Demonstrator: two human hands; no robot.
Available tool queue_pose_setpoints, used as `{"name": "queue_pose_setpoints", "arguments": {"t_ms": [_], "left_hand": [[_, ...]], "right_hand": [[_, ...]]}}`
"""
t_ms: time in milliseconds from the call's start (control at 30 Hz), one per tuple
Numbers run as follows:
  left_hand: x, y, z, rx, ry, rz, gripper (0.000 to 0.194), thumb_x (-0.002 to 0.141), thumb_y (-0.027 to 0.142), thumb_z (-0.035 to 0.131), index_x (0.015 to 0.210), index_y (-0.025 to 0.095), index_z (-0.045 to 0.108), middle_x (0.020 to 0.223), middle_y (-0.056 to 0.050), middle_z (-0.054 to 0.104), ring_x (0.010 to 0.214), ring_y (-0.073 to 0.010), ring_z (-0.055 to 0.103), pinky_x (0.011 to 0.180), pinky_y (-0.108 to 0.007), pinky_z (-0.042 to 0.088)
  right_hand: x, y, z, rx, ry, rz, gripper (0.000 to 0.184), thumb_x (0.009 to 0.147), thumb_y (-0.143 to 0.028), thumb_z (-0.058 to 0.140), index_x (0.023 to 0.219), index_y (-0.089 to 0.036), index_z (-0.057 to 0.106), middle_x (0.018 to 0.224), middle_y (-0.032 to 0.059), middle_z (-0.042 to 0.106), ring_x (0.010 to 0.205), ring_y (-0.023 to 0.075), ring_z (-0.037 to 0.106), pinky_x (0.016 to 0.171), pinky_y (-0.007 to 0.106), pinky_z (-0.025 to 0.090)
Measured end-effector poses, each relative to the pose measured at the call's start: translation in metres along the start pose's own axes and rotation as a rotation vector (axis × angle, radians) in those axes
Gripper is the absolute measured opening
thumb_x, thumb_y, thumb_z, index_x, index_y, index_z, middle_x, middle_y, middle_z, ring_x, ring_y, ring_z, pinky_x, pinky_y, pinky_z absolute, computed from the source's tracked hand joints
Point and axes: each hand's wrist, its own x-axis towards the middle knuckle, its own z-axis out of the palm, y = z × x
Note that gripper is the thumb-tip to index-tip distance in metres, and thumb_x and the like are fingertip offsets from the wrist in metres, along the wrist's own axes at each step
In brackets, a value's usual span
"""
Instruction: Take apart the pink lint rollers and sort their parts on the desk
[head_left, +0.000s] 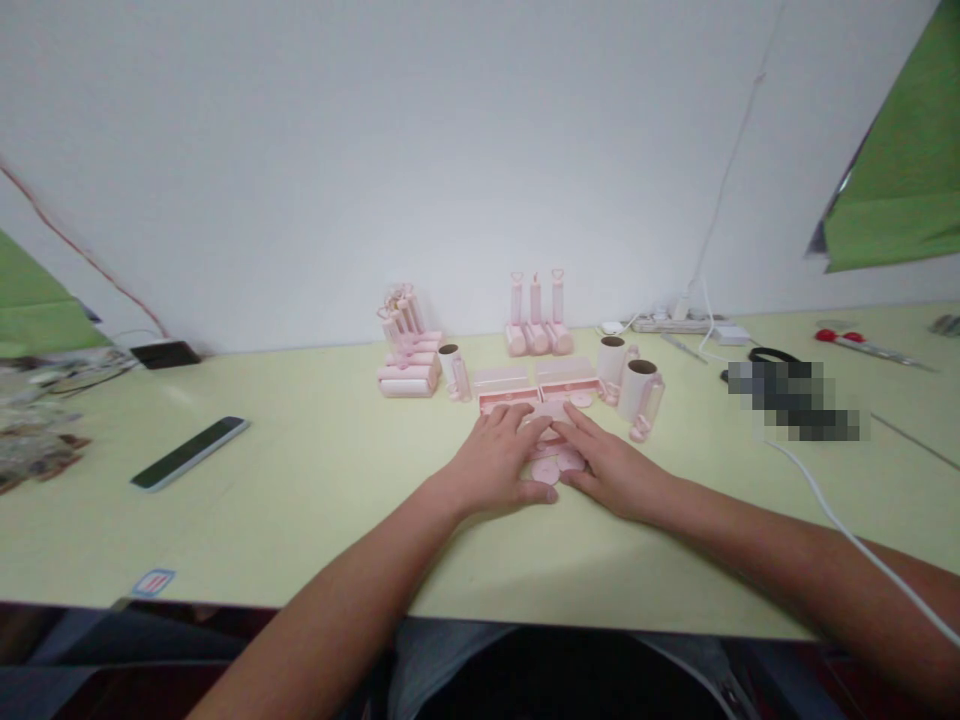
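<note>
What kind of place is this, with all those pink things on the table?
Probably a little workshop or craft room, though I can't be sure. There's a long yellowish table, matching pink gadgets lined up at the back, and white rolls standing nearby.

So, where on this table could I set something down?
Bare tabletop lies between the phone and the left hand, and between both hands and the near edge. A smaller patch lies between the right hand and the white cable. Just beyond the hands it's crowded with white rolls and pink boxes.
</note>
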Motion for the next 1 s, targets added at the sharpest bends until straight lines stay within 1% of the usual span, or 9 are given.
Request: {"name": "queue_pose_setpoints", "arguments": {"t_ms": [100, 233, 433, 533, 633, 733, 800, 867, 1000], "left_hand": [[0.002, -0.008, 0.007, 0.032, -0.01, -0.025, 0.087, 0.07, 0.061, 0.071, 0.142, 0.024, 0.04, 0.144, -0.017, 0.039, 0.133, -0.0392, 0.033, 0.108, -0.057, 0.029], [0.002, -0.019, 0.008, 0.035, 0.016, -0.052, 0.083, 0.073, 0.056, 0.07, 0.143, 0.025, 0.039, 0.146, -0.015, 0.037, 0.134, -0.0377, 0.031, 0.108, -0.056, 0.029], [0.0, -0.019, 0.009, -0.008, 0.028, -0.041, 0.074, 0.076, 0.045, 0.069, 0.142, 0.027, 0.041, 0.149, -0.013, 0.034, 0.137, -0.0377, 0.028, 0.11, -0.058, 0.026], [0.0, -0.019, 0.011, -0.032, 0.043, -0.03, 0.069, 0.077, 0.042, 0.068, 0.14, 0.028, 0.043, 0.15, -0.012, 0.033, 0.138, -0.037, 0.027, 0.111, -0.058, 0.025], [0.001, -0.02, 0.014, -0.043, 0.054, -0.034, 0.065, 0.078, 0.041, 0.067, 0.138, 0.027, 0.045, 0.15, -0.012, 0.034, 0.138, -0.0359, 0.028, 0.111, -0.057, 0.025], [0.002, -0.024, 0.016, -0.028, 0.05, -0.037, 0.066, 0.079, 0.043, 0.068, 0.138, 0.027, 0.044, 0.15, -0.012, 0.033, 0.137, -0.0349, 0.029, 0.112, -0.055, 0.026], [0.003, -0.027, 0.017, -0.02, 0.041, -0.032, 0.071, 0.077, 0.046, 0.07, 0.14, 0.027, 0.043, 0.15, -0.013, 0.033, 0.137, -0.0349, 0.029, 0.111, -0.055, 0.027], [0.004, -0.03, 0.019, -0.02, 0.038, -0.024, 0.075, 0.075, 0.049, 0.072, 0.14, 0.026, 0.043, 0.15, -0.014, 0.033, 0.138, -0.0351, 0.029, 0.111, -0.055, 0.028], [0.005, -0.035, 0.02, -0.038, 0.054, -0.003, 0.077, 0.073, 0.051, 0.074, 0.14, 0.026, 0.043, 0.148, -0.014, 0.035, 0.137, -0.0337, 0.031, 0.111, -0.053, 0.029]], "right_hand": [[0.0, -0.001, -0.002, -0.035, 0.001, 0.007, 0.067, 0.084, -0.026, 0.062, 0.147, -0.02, 0.04, 0.161, 0.0146, 0.019, 0.142, 0.0313, 0.034, 0.114, 0.047, 0.032], [0.0, 0.0, -0.002, -0.057, 0.004, 0.005, 0.06, 0.085, -0.028, 0.06, 0.143, -0.017, 0.046, 0.16, 0.0157, 0.02, 0.14, 0.0316, 0.038, 0.112, 0.046, 0.036], [0.0, 0.001, -0.003, -0.057, 0.023, -0.011, 0.06, 0.085, -0.033, 0.062, 0.142, -0.018, 0.048, 0.16, 0.0155, 0.021, 0.14, 0.0319, 0.036, 0.111, 0.048, 0.036], [0.001, 0.0, -0.013, -0.078, 0.125, -0.058, 0.055, 0.086, -0.035, 0.06, 0.138, -0.017, 0.052, 0.155, 0.0151, 0.033, 0.139, 0.0308, 0.039, 0.111, 0.048, 0.036], [0.002, 0.003, -0.035, -0.115, 0.337, -0.136, 0.041, 0.09, -0.035, 0.055, 0.128, -0.021, 0.06, 0.14, 0.0118, 0.054, 0.131, 0.0292, 0.047, 0.11, 0.049, 0.037], [0.003, 0.019, -0.062, -0.214, 0.549, -0.105, 0.033, 0.09, -0.033, 0.053, 0.119, -0.02, 0.064, 0.128, 0.0122, 0.061, 0.122, 0.0297, 0.053, 0.107, 0.049, 0.038], [0.005, 0.035, -0.075, -0.318, 0.607, -0.049, 0.033, 0.089, -0.034, 0.054, 0.114, -0.017, 0.066, 0.126, 0.0146, 0.061, 0.121, 0.0313, 0.053, 0.105, 0.05, 0.037], [0.007, 0.052, -0.082, -0.41, 0.579, -0.001, 0.031, 0.087, -0.036, 0.055, 0.107, -0.017, 0.069, 0.124, 0.0166, 0.061, 0.123, 0.0341, 0.051, 0.103, 0.053, 0.036], [0.011, 0.072, -0.08, -0.466, 0.488, 0.036, 0.035, 0.087, -0.037, 0.053, 0.111, -0.016, 0.068, 0.123, 0.0162, 0.062, 0.119, 0.0334, 0.053, 0.101, 0.051, 0.037]]}}
